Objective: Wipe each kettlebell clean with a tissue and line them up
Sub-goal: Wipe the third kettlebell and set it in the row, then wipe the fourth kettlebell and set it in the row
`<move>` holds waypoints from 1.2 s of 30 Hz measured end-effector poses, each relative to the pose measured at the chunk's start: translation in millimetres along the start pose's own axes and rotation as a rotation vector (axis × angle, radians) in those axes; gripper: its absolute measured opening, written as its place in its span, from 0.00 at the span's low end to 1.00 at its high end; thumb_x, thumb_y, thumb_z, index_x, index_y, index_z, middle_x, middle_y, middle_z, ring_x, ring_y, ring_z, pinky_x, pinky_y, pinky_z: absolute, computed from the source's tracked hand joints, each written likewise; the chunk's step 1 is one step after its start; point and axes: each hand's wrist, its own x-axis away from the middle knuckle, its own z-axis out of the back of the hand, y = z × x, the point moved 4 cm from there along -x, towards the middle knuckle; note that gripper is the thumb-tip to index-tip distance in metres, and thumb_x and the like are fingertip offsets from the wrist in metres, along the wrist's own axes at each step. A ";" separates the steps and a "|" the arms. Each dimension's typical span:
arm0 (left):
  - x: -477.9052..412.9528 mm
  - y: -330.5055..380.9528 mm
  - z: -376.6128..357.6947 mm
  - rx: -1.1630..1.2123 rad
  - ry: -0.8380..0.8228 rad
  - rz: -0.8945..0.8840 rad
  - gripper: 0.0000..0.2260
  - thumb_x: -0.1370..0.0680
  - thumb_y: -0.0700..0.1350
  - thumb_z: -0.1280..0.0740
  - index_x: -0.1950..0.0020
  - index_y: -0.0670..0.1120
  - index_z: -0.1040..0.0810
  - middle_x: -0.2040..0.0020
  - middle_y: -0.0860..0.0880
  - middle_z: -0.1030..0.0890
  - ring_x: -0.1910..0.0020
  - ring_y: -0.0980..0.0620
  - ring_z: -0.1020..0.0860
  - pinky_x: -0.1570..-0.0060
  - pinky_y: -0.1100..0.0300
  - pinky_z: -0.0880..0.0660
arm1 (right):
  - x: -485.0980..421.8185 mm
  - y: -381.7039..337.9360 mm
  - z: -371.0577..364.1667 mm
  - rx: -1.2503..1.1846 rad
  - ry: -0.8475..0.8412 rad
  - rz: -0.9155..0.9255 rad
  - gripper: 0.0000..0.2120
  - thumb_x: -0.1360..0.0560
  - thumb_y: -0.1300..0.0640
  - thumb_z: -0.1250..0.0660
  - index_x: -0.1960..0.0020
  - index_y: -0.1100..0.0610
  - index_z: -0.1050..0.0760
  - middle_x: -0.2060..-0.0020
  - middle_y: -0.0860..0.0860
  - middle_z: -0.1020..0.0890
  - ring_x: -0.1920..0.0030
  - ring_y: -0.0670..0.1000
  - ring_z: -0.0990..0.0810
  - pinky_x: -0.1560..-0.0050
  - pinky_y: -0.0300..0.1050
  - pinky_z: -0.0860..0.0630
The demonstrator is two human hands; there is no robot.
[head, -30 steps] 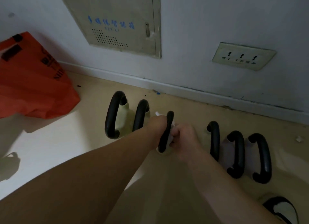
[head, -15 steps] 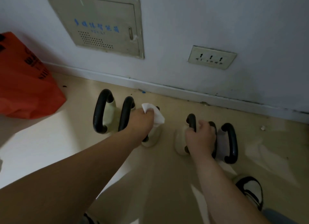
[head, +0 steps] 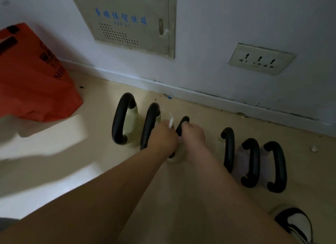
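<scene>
Kettlebell handle (head: pixel 184 120) runs toward wall (head: pixel 236 25); right hand (head: pixel 193 136) grasps it, left hand (head: pixel 163 137) pinches tissue (head: pixel 171 122).

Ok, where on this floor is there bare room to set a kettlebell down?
Bare floor lies between the orange bag and the leftmost kettlebell, and between the third kettlebell and the fourth kettlebell, though the right forearm crosses that gap. The strip along the baseboard is mostly bare too. The last three kettlebells stand crowded.
</scene>
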 end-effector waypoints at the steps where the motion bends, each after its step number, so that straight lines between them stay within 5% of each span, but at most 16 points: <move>1: -0.1 0.6 -7.1 0.060 -0.064 0.006 0.10 0.16 0.44 0.41 0.45 0.42 0.22 0.50 0.42 0.18 0.51 0.42 0.20 0.48 0.48 0.20 | -4.7 1.7 -0.5 -0.001 0.026 0.021 0.10 0.17 0.54 0.40 0.49 0.59 0.23 0.60 0.52 0.22 0.63 0.51 0.25 0.69 0.43 0.36; 4: -7.0 -4.6 -11.9 0.103 -0.074 0.069 0.09 0.16 0.48 0.42 0.50 0.48 0.24 0.57 0.45 0.20 0.60 0.47 0.22 0.60 0.55 0.24 | -14.2 5.2 1.6 0.007 0.066 0.063 0.08 0.20 0.54 0.33 0.55 0.58 0.24 0.62 0.54 0.21 0.64 0.52 0.23 0.68 0.43 0.29; 6: -8.8 -1.9 -16.1 0.066 -0.141 0.048 0.10 0.16 0.48 0.42 0.48 0.46 0.23 0.58 0.44 0.21 0.62 0.48 0.24 0.65 0.58 0.28 | -17.7 5.6 0.0 -0.036 0.092 0.055 0.09 0.23 0.55 0.29 0.54 0.60 0.23 0.58 0.57 0.18 0.60 0.55 0.20 0.58 0.49 0.19; 11: -7.7 -12.0 -22.9 0.117 -0.085 0.043 0.16 0.16 0.50 0.42 0.43 0.40 0.20 0.68 0.50 0.25 0.63 0.50 0.21 0.71 0.62 0.34 | -25.4 8.6 -0.2 -0.038 0.075 0.075 0.07 0.24 0.56 0.27 0.52 0.59 0.22 0.58 0.54 0.17 0.59 0.53 0.19 0.61 0.44 0.25; 18: -5.2 -13.9 -22.1 0.221 -0.082 0.180 0.12 0.17 0.48 0.38 0.39 0.43 0.23 0.52 0.42 0.19 0.59 0.49 0.22 0.61 0.58 0.26 | -17.1 2.8 4.1 -0.013 -0.040 0.136 0.05 0.19 0.53 0.32 0.49 0.54 0.21 0.56 0.48 0.18 0.58 0.44 0.22 0.58 0.41 0.26; 22: -15.9 16.3 -8.7 -0.175 0.062 -0.136 0.15 0.16 0.47 0.42 0.37 0.38 0.26 0.43 0.39 0.20 0.44 0.38 0.21 0.46 0.49 0.22 | -4.7 17.9 30.1 -0.011 0.090 0.186 0.10 0.17 0.53 0.38 0.52 0.57 0.22 0.59 0.54 0.23 0.59 0.49 0.26 0.62 0.41 0.33; 25: -19.7 37.2 -18.7 -0.400 -0.004 -0.465 0.15 0.16 0.43 0.44 0.31 0.43 0.27 0.35 0.41 0.23 0.37 0.40 0.24 0.38 0.49 0.26 | 3.7 34.2 65.5 0.047 0.313 0.297 0.14 0.17 0.56 0.38 0.34 0.56 0.21 0.42 0.50 0.19 0.42 0.51 0.22 0.41 0.44 0.25; 27: -23.0 25.9 -38.4 -0.684 -0.181 -0.554 0.18 0.18 0.39 0.44 0.28 0.42 0.30 0.25 0.42 0.33 0.25 0.41 0.35 0.30 0.49 0.33 | 11.6 44.1 82.9 0.110 0.438 0.434 0.16 0.18 0.61 0.38 0.32 0.60 0.23 0.36 0.55 0.21 0.36 0.56 0.23 0.33 0.50 0.26; 30: -16.2 -1.2 -50.4 -1.055 -0.124 -0.672 0.25 0.21 0.42 0.41 0.23 0.41 0.36 0.18 0.48 0.52 0.19 0.46 0.55 0.24 0.47 0.41 | 28.7 56.9 94.7 0.242 0.559 0.571 0.15 0.20 0.60 0.37 0.34 0.55 0.22 0.38 0.52 0.22 0.39 0.54 0.23 0.38 0.52 0.24; 33: 16.6 -20.3 -56.4 -1.352 -0.116 -0.779 0.22 0.20 0.48 0.40 0.28 0.43 0.27 0.19 0.45 0.42 0.19 0.45 0.59 0.22 0.43 0.51 | 25.8 69.0 108.7 0.238 0.550 0.325 0.12 0.19 0.54 0.37 0.38 0.53 0.22 0.45 0.51 0.20 0.46 0.53 0.22 0.42 0.53 0.21; 36: 54.5 -33.1 -62.7 -1.447 -0.240 -0.781 0.17 0.19 0.47 0.42 0.34 0.47 0.22 0.29 0.45 0.26 0.22 0.44 0.42 0.22 0.43 0.58 | 16.5 87.6 106.4 0.118 0.313 -0.082 0.13 0.17 0.48 0.38 0.43 0.58 0.24 0.60 0.53 0.23 0.63 0.52 0.24 0.64 0.45 0.27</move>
